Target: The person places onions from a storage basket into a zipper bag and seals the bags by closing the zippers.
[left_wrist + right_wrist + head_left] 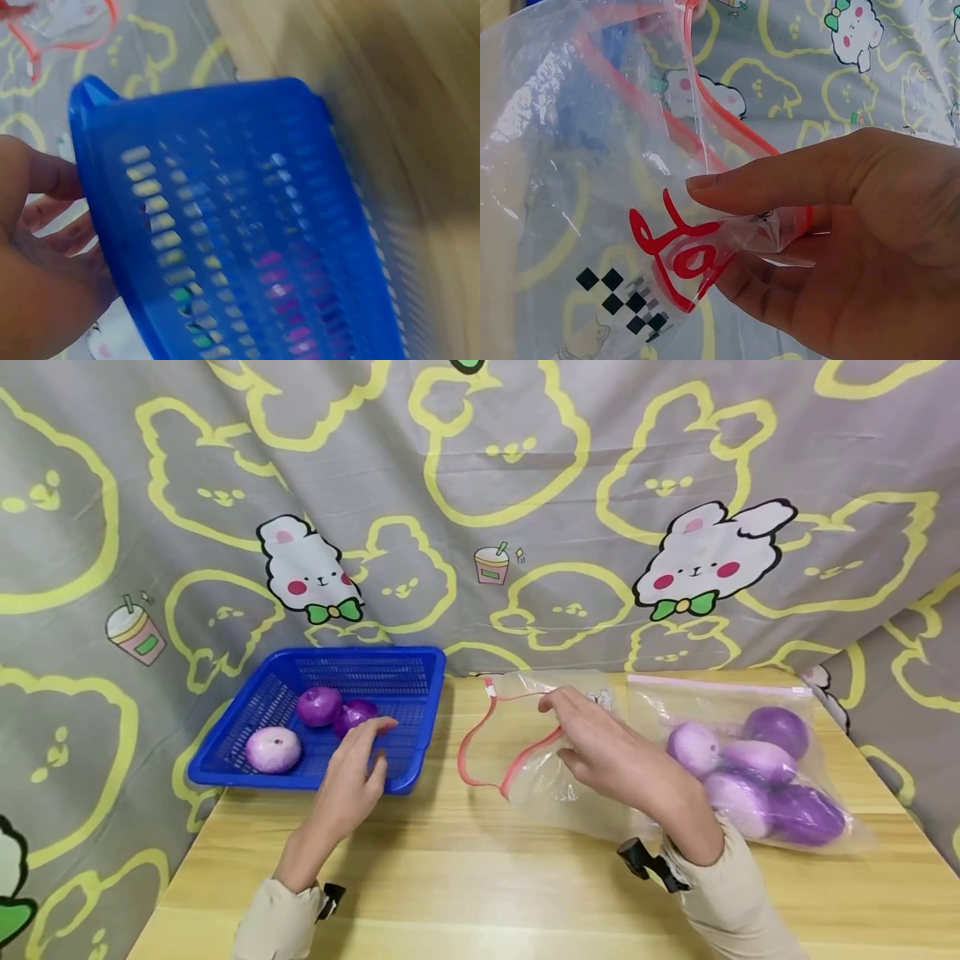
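Counting three onions [319, 706] in blue basket [360, 670], sitting left on table [465, 877]: pale onion [273, 750] near front left, purple onion [318, 708] farther back, darker onion [351, 719] touching it on the right. Reaching over basket's front right part with left hand [347, 781], holding fingers extended and thumb wide, partly hiding darker onion; unable to tell about contact with it. Pinching clear bag [555, 785] at its red-edged mouth with right hand [611, 752], pressing film between thumb and fingers. Holding that mouth gaping toward basket, showing white slider [491, 691] at back corner. Reading red lettering [656, 246] and black checks [612, 304] on film from right wrist. Counting five more onions [738, 802] in filled bag [720, 706], lying at right on table, partly behind right forearm; mixing pale and deep purple, bunching low, some touching. Showing pink zip strip [720, 685] straight across its top, apparently closed. Wearing beige sleeves [742, 902] and black buckles [637, 857]. Facing grey curtain [360, 493], showing yellow outlines, rabbits and cups.
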Motion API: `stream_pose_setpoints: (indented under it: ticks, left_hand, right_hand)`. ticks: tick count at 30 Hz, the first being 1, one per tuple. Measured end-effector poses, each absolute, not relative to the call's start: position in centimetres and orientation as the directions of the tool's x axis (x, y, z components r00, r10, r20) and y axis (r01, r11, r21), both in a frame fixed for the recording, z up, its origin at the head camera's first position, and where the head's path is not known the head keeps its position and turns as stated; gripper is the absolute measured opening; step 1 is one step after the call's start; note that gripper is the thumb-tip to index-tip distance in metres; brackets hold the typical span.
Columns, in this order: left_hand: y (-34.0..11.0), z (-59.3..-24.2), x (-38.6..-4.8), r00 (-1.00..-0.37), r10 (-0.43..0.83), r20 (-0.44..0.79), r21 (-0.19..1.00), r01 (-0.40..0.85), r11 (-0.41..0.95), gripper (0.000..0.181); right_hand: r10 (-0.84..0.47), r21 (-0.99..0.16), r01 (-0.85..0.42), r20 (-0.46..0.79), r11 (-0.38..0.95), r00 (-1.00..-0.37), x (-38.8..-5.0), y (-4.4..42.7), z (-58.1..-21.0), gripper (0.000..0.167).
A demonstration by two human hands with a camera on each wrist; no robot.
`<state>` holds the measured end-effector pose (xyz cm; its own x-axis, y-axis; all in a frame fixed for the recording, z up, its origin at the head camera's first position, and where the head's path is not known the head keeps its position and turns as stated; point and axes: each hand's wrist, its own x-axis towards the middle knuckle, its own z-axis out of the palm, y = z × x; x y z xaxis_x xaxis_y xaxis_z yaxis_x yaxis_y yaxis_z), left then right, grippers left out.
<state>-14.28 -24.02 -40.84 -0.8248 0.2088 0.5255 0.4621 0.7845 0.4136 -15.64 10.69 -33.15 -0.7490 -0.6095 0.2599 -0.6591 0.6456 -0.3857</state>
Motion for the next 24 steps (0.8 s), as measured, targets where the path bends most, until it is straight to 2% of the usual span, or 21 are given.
stream_pose_setpoints:
  ticks: [10,16,24]
  left_hand:
    - [-27.3,-42.0,-15.8,-0.814,0.172,0.554,0.387,0.435,0.813,0.041]
    - [-29.2,-41.8,-17.2,-0.835,0.153,0.528,0.365,0.386,0.847,0.046]
    - [-30.5,-41.3,-20.0,-0.884,0.167,0.436,0.349,0.337,0.875,0.048]
  right_hand:
    - [-0.6,-0.394,-0.646,0.249,0.654,-0.76,-15.8,10.8,-33.2,0.049]
    - [-0.606,-0.387,-0.651,0.248,0.653,-0.756,-15.8,10.5,-33.4,0.05]
    - [-0.6,-0.389,-0.658,0.275,0.645,-0.751,-16.0,11.2,-33.3,0.05]
